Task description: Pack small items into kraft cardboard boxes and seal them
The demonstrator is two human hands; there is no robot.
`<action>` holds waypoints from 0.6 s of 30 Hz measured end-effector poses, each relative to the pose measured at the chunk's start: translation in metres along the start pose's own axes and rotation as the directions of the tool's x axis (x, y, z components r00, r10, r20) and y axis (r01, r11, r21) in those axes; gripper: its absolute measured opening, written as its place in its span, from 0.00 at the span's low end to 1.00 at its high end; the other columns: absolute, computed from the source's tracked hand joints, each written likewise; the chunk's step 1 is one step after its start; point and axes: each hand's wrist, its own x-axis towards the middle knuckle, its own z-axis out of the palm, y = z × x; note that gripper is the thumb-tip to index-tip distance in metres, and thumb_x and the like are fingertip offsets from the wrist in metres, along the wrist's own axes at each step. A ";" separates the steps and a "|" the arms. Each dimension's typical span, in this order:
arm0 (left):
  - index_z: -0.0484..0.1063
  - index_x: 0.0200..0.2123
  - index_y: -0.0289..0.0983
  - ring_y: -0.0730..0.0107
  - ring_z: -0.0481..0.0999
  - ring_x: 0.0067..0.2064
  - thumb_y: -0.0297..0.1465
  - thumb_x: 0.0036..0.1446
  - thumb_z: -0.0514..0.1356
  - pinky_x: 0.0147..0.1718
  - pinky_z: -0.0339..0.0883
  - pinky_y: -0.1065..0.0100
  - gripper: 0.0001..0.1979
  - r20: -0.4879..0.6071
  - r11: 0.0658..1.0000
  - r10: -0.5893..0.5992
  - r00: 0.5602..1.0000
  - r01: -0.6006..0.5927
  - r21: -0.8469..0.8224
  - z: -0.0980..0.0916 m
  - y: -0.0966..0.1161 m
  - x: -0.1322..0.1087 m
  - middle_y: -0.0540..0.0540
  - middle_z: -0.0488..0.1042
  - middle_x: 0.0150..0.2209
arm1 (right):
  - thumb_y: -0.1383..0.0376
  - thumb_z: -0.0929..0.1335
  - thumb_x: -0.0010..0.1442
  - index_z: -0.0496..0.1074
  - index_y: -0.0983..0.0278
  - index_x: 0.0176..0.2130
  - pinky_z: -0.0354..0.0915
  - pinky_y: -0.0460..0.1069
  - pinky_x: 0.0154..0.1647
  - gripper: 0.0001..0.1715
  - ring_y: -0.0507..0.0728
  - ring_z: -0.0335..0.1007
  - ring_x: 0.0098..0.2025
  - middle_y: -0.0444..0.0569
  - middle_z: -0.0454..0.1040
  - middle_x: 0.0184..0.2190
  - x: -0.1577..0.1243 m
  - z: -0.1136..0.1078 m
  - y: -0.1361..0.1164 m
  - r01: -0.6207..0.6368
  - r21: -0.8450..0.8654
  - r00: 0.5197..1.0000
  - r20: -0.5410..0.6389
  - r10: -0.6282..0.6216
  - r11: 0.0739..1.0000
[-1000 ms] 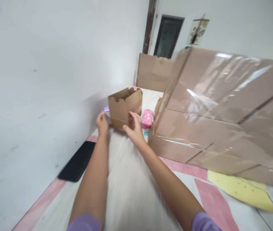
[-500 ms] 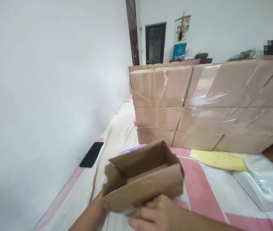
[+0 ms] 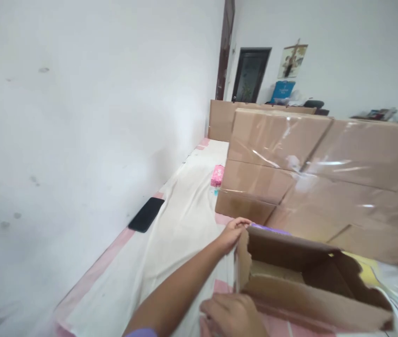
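Note:
An open-topped brown cardboard box (image 3: 311, 297) with torn, uneven edges sits at the lower right, its hollow inside facing up toward me. My left hand (image 3: 233, 235) is at the box's far left corner, fingers bent over the edge and closed on it. A strip of something purple (image 3: 271, 229) shows just behind the box's back wall, close to those fingertips. My right hand (image 3: 236, 314) is low in the view, by the box's near left corner. Its fingers are curled together, and what they hold, if anything, is hidden.
Behind the box stands a wall of taped cardboard cartons (image 3: 283, 140). A black phone (image 3: 146, 215) lies beside the white wall (image 3: 79, 117). A pink packet (image 3: 217, 175) rests on the pale and pink cloth (image 3: 181, 201). A yellow patch (image 3: 362, 269) shows at right.
The box has gone from being held up in both hands to lower right, turned. My left hand has shifted to its far corner; my right hand has come off its front wall. The view has swung left.

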 end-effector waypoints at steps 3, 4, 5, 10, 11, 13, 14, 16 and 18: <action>0.76 0.40 0.35 0.60 0.78 0.50 0.37 0.47 0.73 0.59 0.64 0.55 0.19 0.013 0.988 0.016 1.000 -0.014 -0.156 -0.002 0.000 0.003 0.42 0.80 0.45 | 0.68 0.66 0.56 0.68 0.60 0.27 0.61 0.47 0.27 0.06 0.53 0.69 0.23 0.43 0.75 0.23 0.116 0.043 -0.027 -0.101 0.331 0.988 -0.075 0.133 0.938; 0.76 0.39 0.36 0.59 0.78 0.52 0.38 0.44 0.74 0.61 0.62 0.56 0.20 0.015 0.977 0.012 1.000 -0.008 -0.212 -0.002 0.000 0.004 0.41 0.80 0.44 | 0.67 0.65 0.59 0.70 0.60 0.29 0.64 0.48 0.30 0.07 0.54 0.71 0.27 0.44 0.76 0.27 0.160 0.062 -0.026 -0.118 0.420 0.980 -0.099 0.175 0.900; 0.75 0.38 0.37 0.58 0.77 0.53 0.40 0.42 0.74 0.62 0.61 0.57 0.22 0.015 0.964 0.002 1.000 0.002 -0.266 -0.002 0.001 0.006 0.40 0.80 0.44 | 0.66 0.64 0.62 0.71 0.60 0.31 0.66 0.48 0.34 0.09 0.55 0.73 0.32 0.46 0.78 0.30 0.204 0.082 -0.019 -0.156 0.476 0.965 -0.115 0.237 0.866; 0.74 0.37 0.40 0.52 0.77 0.56 0.45 0.42 0.71 0.62 0.60 0.52 0.21 0.008 0.892 -0.118 0.993 0.110 -0.438 -0.008 0.005 0.016 0.33 0.79 0.47 | 0.72 0.54 0.67 0.70 0.67 0.50 0.67 0.49 0.50 0.21 0.56 0.72 0.49 0.56 0.76 0.49 0.370 0.193 0.083 -0.639 0.329 0.703 -0.118 0.701 0.696; 0.75 0.37 0.41 0.53 0.77 0.56 0.45 0.44 0.71 0.61 0.61 0.53 0.20 0.015 0.878 -0.146 0.989 0.137 -0.458 -0.009 0.006 0.017 0.31 0.79 0.49 | 0.74 0.54 0.66 0.70 0.69 0.50 0.66 0.50 0.51 0.22 0.57 0.71 0.51 0.58 0.75 0.50 0.385 0.211 0.109 -0.671 0.301 0.684 -0.104 0.722 0.678; 0.76 0.36 0.43 0.57 0.78 0.55 0.43 0.46 0.70 0.58 0.63 0.57 0.16 0.028 0.850 -0.200 0.979 0.188 -0.493 -0.009 0.010 0.019 0.30 0.78 0.51 | 0.74 0.57 0.64 0.71 0.69 0.50 0.65 0.53 0.53 0.21 0.60 0.68 0.53 0.59 0.74 0.52 0.399 0.239 0.159 -0.716 0.222 0.665 -0.073 0.744 0.662; 0.77 0.36 0.43 0.59 0.78 0.54 0.43 0.48 0.69 0.57 0.63 0.58 0.14 0.022 0.836 -0.228 0.973 0.207 -0.508 -0.008 0.013 0.020 0.31 0.79 0.51 | 0.74 0.58 0.63 0.72 0.69 0.49 0.64 0.55 0.54 0.20 0.62 0.67 0.54 0.59 0.74 0.52 0.400 0.248 0.182 -0.732 0.175 0.659 -0.060 0.750 0.658; 0.77 0.37 0.41 0.61 0.79 0.53 0.43 0.53 0.66 0.58 0.63 0.58 0.13 -0.019 0.812 -0.297 0.955 0.242 -0.532 -0.005 0.017 0.022 0.34 0.80 0.48 | 0.74 0.60 0.63 0.73 0.68 0.48 0.62 0.58 0.56 0.18 0.66 0.65 0.56 0.61 0.73 0.52 0.396 0.261 0.220 -0.752 0.068 0.654 -0.040 0.755 0.655; 0.76 0.42 0.37 0.60 0.80 0.51 0.44 0.59 0.63 0.58 0.65 0.53 0.16 -0.126 0.797 -0.411 0.903 0.289 -0.530 -0.004 0.020 0.025 0.39 0.80 0.47 | 0.74 0.61 0.63 0.74 0.68 0.48 0.60 0.59 0.58 0.17 0.67 0.62 0.58 0.62 0.71 0.54 0.393 0.269 0.247 -0.744 -0.034 0.668 -0.023 0.744 0.667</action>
